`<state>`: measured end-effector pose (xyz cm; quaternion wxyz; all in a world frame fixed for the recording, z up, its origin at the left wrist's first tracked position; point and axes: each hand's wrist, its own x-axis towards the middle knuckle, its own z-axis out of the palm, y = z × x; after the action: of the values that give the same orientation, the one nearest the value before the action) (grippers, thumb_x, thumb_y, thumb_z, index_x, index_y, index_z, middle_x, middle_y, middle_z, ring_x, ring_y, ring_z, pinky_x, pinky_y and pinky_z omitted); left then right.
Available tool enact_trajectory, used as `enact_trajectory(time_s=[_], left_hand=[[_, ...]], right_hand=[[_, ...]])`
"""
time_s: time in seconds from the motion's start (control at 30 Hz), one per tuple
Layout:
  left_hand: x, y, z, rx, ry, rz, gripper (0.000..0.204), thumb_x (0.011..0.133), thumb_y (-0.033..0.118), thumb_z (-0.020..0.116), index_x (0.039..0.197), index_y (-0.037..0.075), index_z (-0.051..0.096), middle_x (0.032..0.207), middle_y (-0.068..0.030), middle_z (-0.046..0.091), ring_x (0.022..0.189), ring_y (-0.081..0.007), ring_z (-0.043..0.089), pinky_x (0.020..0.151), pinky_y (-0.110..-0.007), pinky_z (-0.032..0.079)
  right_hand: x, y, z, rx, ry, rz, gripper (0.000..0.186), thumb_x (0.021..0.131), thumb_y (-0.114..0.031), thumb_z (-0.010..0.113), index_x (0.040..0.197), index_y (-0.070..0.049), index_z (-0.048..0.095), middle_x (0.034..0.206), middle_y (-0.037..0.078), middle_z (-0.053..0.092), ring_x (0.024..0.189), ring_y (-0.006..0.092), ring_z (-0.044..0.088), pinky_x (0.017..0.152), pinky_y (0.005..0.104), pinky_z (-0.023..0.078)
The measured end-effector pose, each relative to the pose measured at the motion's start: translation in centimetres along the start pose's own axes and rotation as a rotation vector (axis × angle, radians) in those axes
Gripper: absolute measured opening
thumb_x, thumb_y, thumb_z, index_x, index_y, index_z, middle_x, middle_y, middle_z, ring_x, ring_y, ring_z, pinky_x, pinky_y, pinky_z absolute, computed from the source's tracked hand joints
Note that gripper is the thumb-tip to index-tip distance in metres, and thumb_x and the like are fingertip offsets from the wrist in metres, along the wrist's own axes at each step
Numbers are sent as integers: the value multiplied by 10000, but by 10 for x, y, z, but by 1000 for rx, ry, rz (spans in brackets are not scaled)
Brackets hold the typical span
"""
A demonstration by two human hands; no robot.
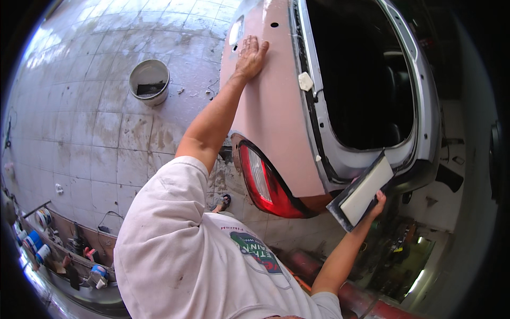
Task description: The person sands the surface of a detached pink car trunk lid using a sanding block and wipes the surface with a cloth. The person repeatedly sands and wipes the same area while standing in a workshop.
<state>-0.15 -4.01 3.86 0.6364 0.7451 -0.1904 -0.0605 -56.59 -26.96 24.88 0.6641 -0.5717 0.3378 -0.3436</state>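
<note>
My left hand (252, 57) lies flat, fingers stretched, on a pinkish, matte car body panel (276, 133). A pale cut-out and small dark holes are near its fingertips. My right hand (377, 204) grips the edge of a sanding block (366, 194), a long cream pad on a wider dark sheet. The block is tilted, beside the lower corner of the car's window opening (361, 80); I cannot tell whether it touches the body. Between my arms is a red and clear tail light (265, 181), set in the panel's near end.
A bucket (150, 82) with something dark inside stands on the tiled floor (101, 127) to the left. An off-white lump (305, 81) sits on the window frame's edge. Cans and tools crowd a shelf (69, 255) at lower left. A red cylindrical object (356, 297) lies at lower right.
</note>
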Motion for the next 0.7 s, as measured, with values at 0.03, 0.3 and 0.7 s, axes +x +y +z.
enact_trajectory(time_s=[0.03,0.3,0.7], left_hand=[[-8,-1,-1,2,9,0,1016,1066,757,255,1688,-45,210,1769,-276,171,1660,-403,115,1334,-508,93],[-150,29,16,43,48,55,934,1106,656,324,1680,-70,205,1762,-286,181,1652,-425,123,1334,-507,95],[-288,89,47,311,115,-4,982,1086,664,388,1659,-115,212,1747,-329,167,1650,-439,120,1339,-479,119]], right_hand=[[-2,1,6,7,-28,-1,468,912,-272,610,1271,27,623,1097,123,701,1021,269,701,941,424,582],[10,11,2,-114,-11,-133,383,883,-251,659,1152,20,691,1066,104,708,985,237,693,930,373,568],[0,-2,78,-138,-176,-235,276,900,-170,695,1030,71,725,968,91,708,902,200,699,822,337,562]])
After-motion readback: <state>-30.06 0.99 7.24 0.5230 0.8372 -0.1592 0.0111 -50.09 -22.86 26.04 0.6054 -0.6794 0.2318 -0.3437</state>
